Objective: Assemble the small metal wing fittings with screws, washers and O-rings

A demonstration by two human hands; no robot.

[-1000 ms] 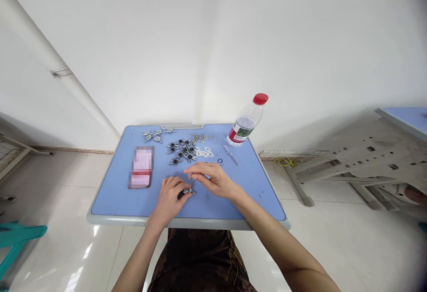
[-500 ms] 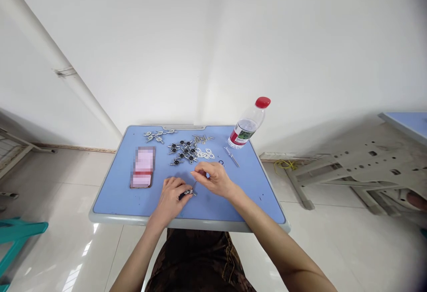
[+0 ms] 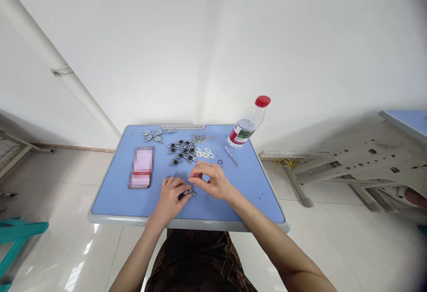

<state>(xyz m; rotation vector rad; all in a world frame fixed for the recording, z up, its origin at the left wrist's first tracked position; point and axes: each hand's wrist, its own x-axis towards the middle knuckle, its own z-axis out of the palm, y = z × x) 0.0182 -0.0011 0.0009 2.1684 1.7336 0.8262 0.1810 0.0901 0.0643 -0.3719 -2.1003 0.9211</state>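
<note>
Near the front edge of the blue desk, my left hand (image 3: 171, 194) presses a small metal fitting (image 3: 188, 192) against the desktop, its fingers closed around it. Most of that fitting is covered by my fingers. Just to the right and above, my right hand (image 3: 211, 180) pinches the dark red handle of a small screwdriver (image 3: 198, 175), whose thin shaft is hard to make out. Behind both hands lies a cluster of metal fittings with black round discs (image 3: 182, 152). Beside them are thin flat gaskets (image 3: 204, 153) and a pile of screws (image 3: 200, 139).
A phone (image 3: 142, 167) lies on the desk (image 3: 113, 203) at left, with several metal pieces (image 3: 156, 135) behind it. On the right are a black ring (image 3: 220, 162), a metal rod-like tool (image 3: 231, 156) and a red-capped water bottle (image 3: 243, 130). A white wall stands behind.
My right hand has turned slightly and shifted a little left, so more of the red handle shows. My left hand keeps the fitting in the same place.
</note>
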